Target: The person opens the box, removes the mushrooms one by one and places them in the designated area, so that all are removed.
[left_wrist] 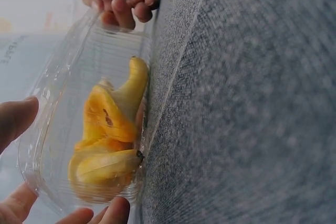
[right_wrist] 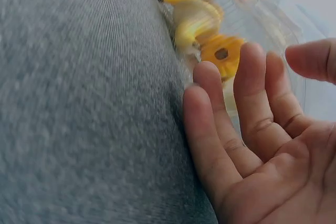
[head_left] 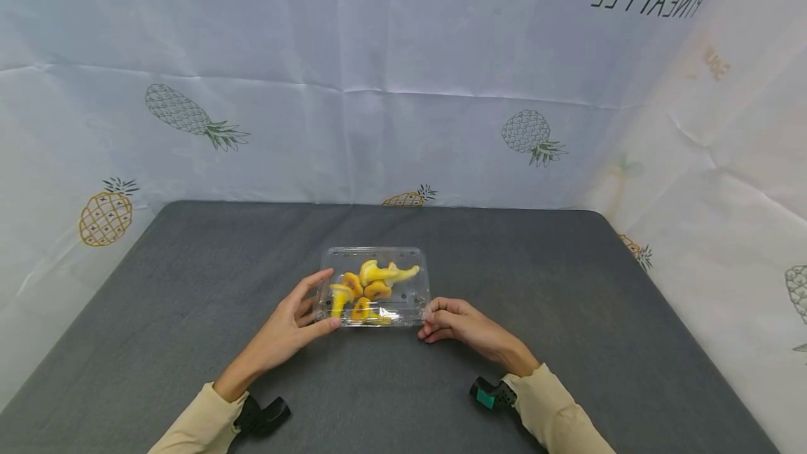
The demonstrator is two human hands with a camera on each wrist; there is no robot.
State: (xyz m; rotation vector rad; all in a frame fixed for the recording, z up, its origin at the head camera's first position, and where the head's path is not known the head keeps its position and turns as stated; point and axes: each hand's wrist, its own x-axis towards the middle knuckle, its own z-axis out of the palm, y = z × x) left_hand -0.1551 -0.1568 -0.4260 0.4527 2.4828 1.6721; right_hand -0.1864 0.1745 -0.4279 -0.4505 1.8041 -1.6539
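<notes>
A clear plastic clamshell box [head_left: 411,294] sits on the grey table with several yellow-orange mushrooms [head_left: 377,291] inside, trumpet-shaped like chanterelles. My left hand [head_left: 281,330] holds the box's left end, thumb at the near corner and forefinger toward the far one. At the near right corner my right hand [head_left: 463,326] pinches the rim between thumb and forefinger. Its other fingers [right_wrist: 199,116] curl loosely beside the box, low over the cloth. Through the clear wall in the left wrist view, the mushrooms [left_wrist: 107,124] lie bunched on the bottom.
Dark grey cloth covers the table [head_left: 548,265]. A white curtain [head_left: 410,33] printed with pineapples hangs behind its far edge and along the sides. Black wrist devices [head_left: 261,417] sit at both cuffs, close over the tabletop.
</notes>
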